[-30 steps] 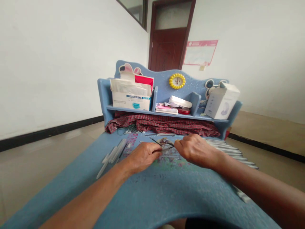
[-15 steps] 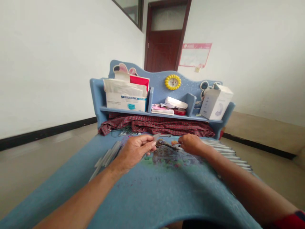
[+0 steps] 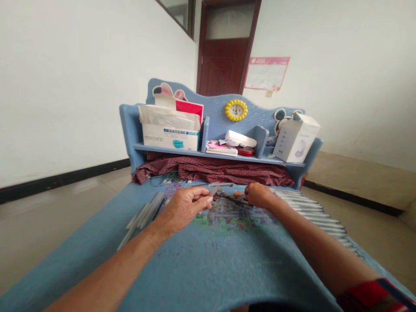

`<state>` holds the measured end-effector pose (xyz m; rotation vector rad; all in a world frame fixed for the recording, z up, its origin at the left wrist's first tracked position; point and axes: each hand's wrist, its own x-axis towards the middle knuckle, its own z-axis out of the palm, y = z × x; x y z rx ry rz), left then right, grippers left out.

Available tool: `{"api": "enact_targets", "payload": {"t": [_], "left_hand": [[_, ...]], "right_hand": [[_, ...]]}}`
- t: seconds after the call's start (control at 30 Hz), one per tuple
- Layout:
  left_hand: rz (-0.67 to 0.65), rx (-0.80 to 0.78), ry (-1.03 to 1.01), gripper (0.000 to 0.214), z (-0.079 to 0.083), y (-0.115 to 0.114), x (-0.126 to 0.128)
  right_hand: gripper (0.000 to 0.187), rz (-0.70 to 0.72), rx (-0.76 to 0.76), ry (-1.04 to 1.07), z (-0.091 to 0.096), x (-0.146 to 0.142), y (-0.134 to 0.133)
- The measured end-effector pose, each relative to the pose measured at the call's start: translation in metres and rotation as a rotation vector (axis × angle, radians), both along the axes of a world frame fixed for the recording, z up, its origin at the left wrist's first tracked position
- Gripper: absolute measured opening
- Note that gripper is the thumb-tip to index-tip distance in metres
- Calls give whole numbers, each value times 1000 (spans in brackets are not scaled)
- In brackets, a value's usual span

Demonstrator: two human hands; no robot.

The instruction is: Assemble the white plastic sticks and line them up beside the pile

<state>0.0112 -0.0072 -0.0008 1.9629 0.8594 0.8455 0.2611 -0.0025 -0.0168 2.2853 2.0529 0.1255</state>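
Note:
My left hand (image 3: 191,203) is over the middle of the blue desk, thumb and fingers pinched on a small translucent plastic piece (image 3: 214,191) that sticks out past the fingertips. To its right, my right hand (image 3: 259,195) is closed with the fingers curled under; what they hold is hidden. Between the hands lies a thin dark stick-like thing (image 3: 235,199), its far end close to my right fingers. Several slim translucent tubes (image 3: 147,212) lie in a loose bunch left of my left forearm. A long row of similar tubes (image 3: 312,212) spreads beyond my right forearm.
Behind the hands, a red plaid cloth (image 3: 221,170) is bunched under the shelf (image 3: 182,151). The shelf carries a mask box (image 3: 169,130), papers (image 3: 221,149), a red tin (image 3: 245,151) and a white box (image 3: 295,138). A yellow toy clock (image 3: 236,110) is on the backboard.
My right forearm has shifted a little inward, uncovering more of the tube row. My left hand keeps its pinch on the translucent piece. The view has moved slightly.

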Motion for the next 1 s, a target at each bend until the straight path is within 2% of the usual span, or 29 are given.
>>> {"api": "enact_targets", "payload": {"t": [0.27, 0.4, 0.47, 0.6, 0.67, 0.8, 1.0], "left_hand": [[-13, 45, 105, 23, 2, -3, -1], [-33, 59, 134, 24, 1, -1, -1], [-47, 68, 145, 24, -2, 0, -1], [-83, 103, 172, 24, -7, 1, -1], [-99, 108, 179, 23, -6, -1, 0], [-112, 104, 176, 21, -2, -7, 1], [-146, 116, 202, 21, -4, -8, 1]], "right_hand": [[20, -14, 31, 209, -4, -4, 14], [26, 72, 25, 429, 1, -9, 4], [22, 172, 31, 704, 2, -13, -7], [23, 389, -15, 1502, 1, -24, -28], [26, 444, -61, 1693, 1, -29, -35], [25, 500, -89, 1851, 1, -37, -39], [22, 476, -49, 1931, -6, -41, -39]]}}
